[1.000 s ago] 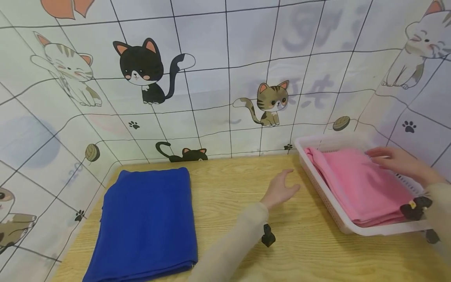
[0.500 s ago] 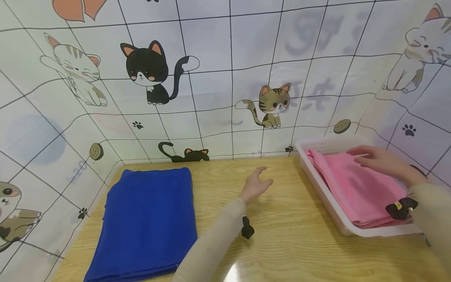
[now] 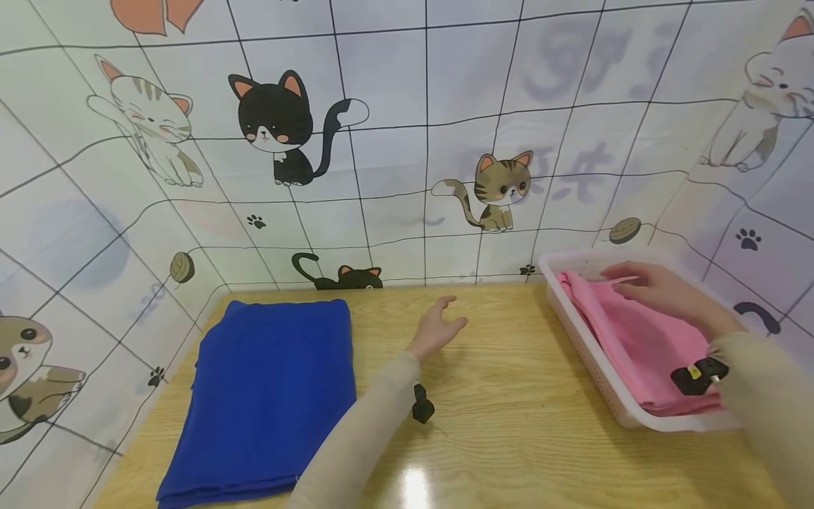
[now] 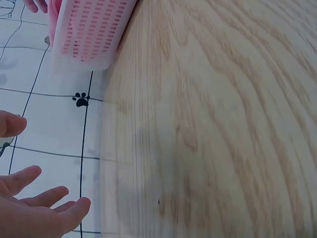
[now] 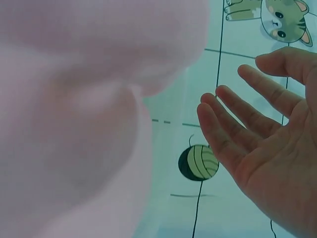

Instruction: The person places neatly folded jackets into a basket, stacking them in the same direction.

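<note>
A folded pink cloth (image 3: 649, 332) lies inside a white plastic basket (image 3: 594, 353) at the right of the table. Over the cloth hovers my right hand (image 3: 661, 293), its fingers loosely extended and holding nothing. In the right wrist view that hand (image 5: 267, 124) appears spread, with the pale pink cloth (image 5: 74, 124) close to the camera. My left hand (image 3: 435, 331) is above the wood between the basket and a folded blue cloth (image 3: 273, 396). Its fingers are apart with nothing in them, as the left wrist view of the hand (image 4: 39, 208) also shows.
The wooden table (image 3: 509, 424) runs back to a wall (image 3: 394, 155) covered with a cat-printed sheet. Side walls carry the same print and close in the left and right. The basket stands close to the back right corner.
My left hand has moved left, away from the basket toward the blue cloth. My right hand has shifted left over the pink cloth. Both cloths stay where they were.
</note>
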Available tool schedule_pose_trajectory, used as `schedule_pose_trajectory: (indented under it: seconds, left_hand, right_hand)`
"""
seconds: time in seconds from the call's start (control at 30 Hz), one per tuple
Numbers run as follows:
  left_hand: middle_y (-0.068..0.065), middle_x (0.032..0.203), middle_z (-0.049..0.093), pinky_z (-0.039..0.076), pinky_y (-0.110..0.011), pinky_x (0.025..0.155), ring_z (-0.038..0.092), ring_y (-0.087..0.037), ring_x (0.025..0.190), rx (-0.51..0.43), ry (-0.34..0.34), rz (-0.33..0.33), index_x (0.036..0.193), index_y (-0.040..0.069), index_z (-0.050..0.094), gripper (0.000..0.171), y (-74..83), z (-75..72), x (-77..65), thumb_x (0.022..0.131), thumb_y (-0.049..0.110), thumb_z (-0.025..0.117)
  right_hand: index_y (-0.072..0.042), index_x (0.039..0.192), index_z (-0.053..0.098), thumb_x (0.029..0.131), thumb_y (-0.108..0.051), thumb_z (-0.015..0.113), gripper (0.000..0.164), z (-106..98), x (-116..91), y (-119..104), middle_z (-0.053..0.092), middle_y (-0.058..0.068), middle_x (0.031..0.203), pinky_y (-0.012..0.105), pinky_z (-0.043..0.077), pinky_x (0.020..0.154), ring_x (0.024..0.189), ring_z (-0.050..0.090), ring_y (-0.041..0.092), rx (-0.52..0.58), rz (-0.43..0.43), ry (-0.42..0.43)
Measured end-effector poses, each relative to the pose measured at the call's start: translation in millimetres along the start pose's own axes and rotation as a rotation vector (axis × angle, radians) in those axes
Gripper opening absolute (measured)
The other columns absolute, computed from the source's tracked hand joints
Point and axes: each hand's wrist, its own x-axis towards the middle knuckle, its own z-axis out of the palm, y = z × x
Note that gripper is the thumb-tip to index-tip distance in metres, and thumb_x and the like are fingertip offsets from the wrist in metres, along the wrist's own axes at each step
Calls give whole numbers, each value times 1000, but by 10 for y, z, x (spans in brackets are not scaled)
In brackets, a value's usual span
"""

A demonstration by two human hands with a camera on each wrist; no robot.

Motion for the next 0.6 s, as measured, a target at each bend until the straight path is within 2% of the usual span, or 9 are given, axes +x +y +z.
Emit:
schedule_pose_trajectory:
  seconds: [0.07,0.13,0.23,0.33,0.5,0.6]
  left_hand:
    - [-19,146,39,45,-44,89,56,-32,109,6,6,-7,145,13,43,54,-25,-57,-7,95,25,61]
    - [-19,146,39,44,-45,90,53,-31,115,12,14,-9,144,13,44,54,-43,-108,-18,95,25,61]
    - [-20,146,39,41,-48,97,45,-36,126,17,25,-6,144,11,44,54,-71,-171,-31,95,25,61]
    - [-20,146,39,39,-50,100,39,-38,132,19,34,4,144,9,44,55,-92,-224,-40,94,25,62]
    - [-20,146,39,38,-51,101,40,-38,131,22,45,-3,144,9,44,54,-123,-314,-60,95,24,62]
    - [-19,147,38,37,-52,102,38,-38,132,35,48,-13,144,10,43,54,-149,-378,-69,95,23,61]
  right_hand:
    - [4,130,53,98,-11,55,35,28,15,-38,55,28,126,16,46,76,101,58,5,3,19,-18]
    - [3,131,52,99,-15,54,37,49,26,-95,54,27,127,16,45,77,108,60,23,5,37,-34]
    - [2,134,49,101,-21,52,40,72,48,-187,53,28,130,19,45,79,116,52,45,4,73,-58]
    - [1,134,49,101,-23,51,41,94,79,-255,53,28,130,25,45,83,117,51,46,-2,82,-61]
    - [1,133,50,101,-20,51,39,166,142,-312,52,27,131,49,44,91,117,51,47,13,55,-61]
    - [1,132,52,100,-18,53,38,224,188,-331,52,26,131,55,42,93,117,51,48,19,30,-59]
